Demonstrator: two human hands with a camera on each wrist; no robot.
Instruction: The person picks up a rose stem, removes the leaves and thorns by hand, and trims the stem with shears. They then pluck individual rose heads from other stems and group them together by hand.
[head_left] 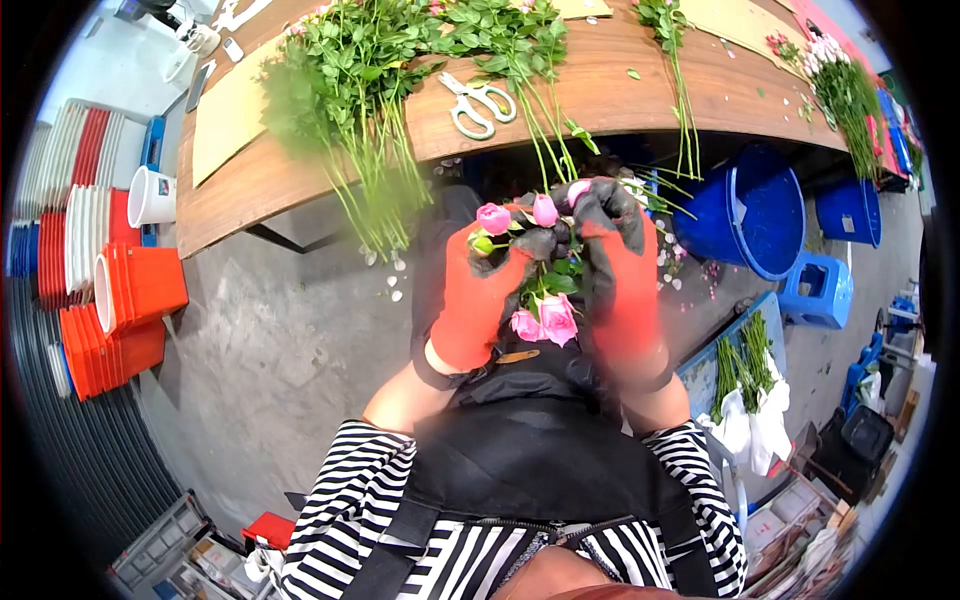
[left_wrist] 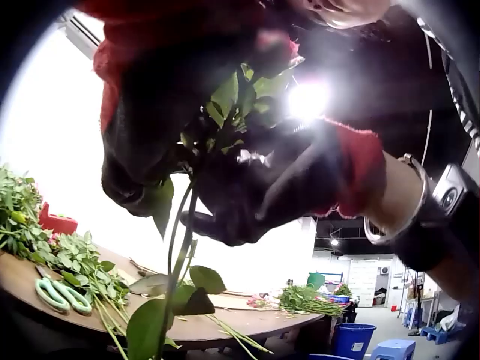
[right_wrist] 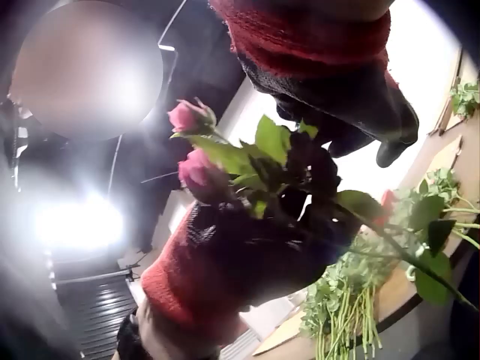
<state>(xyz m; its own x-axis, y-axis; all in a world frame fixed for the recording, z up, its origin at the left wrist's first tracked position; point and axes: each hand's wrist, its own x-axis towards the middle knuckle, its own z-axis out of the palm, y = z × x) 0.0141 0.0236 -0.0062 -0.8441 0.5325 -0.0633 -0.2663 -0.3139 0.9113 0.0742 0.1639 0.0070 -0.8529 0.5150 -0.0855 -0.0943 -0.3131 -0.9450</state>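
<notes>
My left hand (head_left: 480,290), in a red glove with dark palm and fingers, grips the stems of a spray of pink roses (head_left: 558,318). Two more pink blooms and a green bud (head_left: 483,245) stick out beyond its fingers. Close beside it, my right hand (head_left: 622,270), gloved alike, pinches a pink petal (head_left: 578,192) between thumb and fingers. In the left wrist view, the leafy rose stem (left_wrist: 172,270) runs down from between both hands. Pink blooms (right_wrist: 204,177) lean over the left glove in the right wrist view.
Bunches of leafy flower stems (head_left: 350,110) hang over the wooden table's (head_left: 300,165) edge, near green-handled scissors (head_left: 475,105). Blue buckets (head_left: 765,215) and a blue stool (head_left: 818,290) stand to the right. Red bins (head_left: 140,285) are stacked at left. Fallen petals lie on the floor.
</notes>
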